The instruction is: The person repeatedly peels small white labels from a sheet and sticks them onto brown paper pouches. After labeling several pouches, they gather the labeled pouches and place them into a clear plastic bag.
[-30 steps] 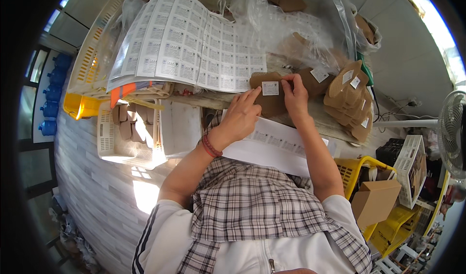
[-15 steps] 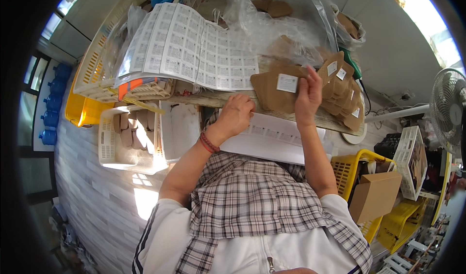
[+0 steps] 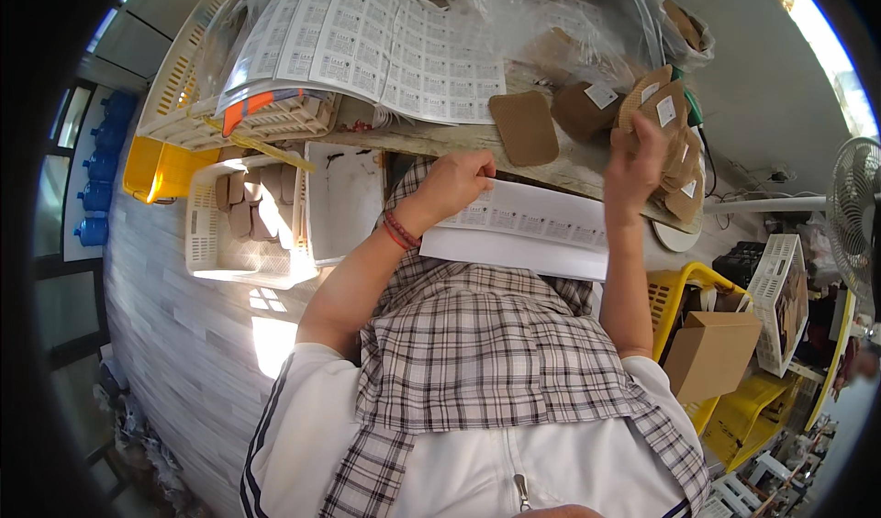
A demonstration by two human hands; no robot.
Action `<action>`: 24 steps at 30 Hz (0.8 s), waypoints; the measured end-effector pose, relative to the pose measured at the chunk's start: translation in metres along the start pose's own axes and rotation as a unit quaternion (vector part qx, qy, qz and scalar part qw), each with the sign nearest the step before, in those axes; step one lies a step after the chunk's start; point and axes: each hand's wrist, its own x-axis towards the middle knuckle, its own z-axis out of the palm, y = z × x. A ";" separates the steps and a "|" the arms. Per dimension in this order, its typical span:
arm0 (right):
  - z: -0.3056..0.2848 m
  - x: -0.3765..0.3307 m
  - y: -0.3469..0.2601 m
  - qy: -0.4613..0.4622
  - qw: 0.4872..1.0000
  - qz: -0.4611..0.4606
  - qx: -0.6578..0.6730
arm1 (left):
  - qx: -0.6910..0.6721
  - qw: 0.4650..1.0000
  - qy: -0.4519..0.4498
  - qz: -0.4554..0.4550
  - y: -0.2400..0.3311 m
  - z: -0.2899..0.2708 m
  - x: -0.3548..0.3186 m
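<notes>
My left hand (image 3: pixel 457 186) is closed in a pinch at the upper left edge of a white sheet of printed labels (image 3: pixel 541 217), which lies across my lap at the table's edge. My right hand (image 3: pixel 633 174) is beside a flat brown pad (image 3: pixel 574 114) bearing a white label; its thumb side meets the pad's right edge, and the fingertips partly overlap the pile behind. That pad is tilted and looks darker than the others. Left of it, an unlabelled brown pad with rounded corners (image 3: pixel 523 131) lies flat on the table. Overlapping labelled brown pads (image 3: pixel 679 155) make a pile at the right.
More label sheets (image 3: pixel 353 45) cover the table's left part, over a cream basket (image 3: pixel 174 114). Clear plastic bags (image 3: pixel 541 22) lie at the back. A crate with brown pieces (image 3: pixel 206 252) stands low left; a yellow basket (image 3: pixel 661 293) and a fan (image 3: pixel 853 211) are at the right.
My right hand has moved right with the labelled pad, which has turned and come away from the unlabelled one, now uncovered. My left hand stays at the label sheet. The view has shifted.
</notes>
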 end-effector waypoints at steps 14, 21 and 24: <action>0.041 -0.089 -0.072 -0.287 0.951 0.047 0.109 | -0.002 0.997 0.021 -0.073 -0.018 -0.030 -0.029; 0.046 -0.094 -0.072 -0.249 0.946 -0.036 0.203 | -0.004 0.991 0.001 -0.132 -0.020 -0.034 -0.018; 0.032 -0.094 -0.076 -0.272 0.922 -0.018 0.274 | -0.024 0.990 -0.010 -0.138 -0.022 -0.034 -0.013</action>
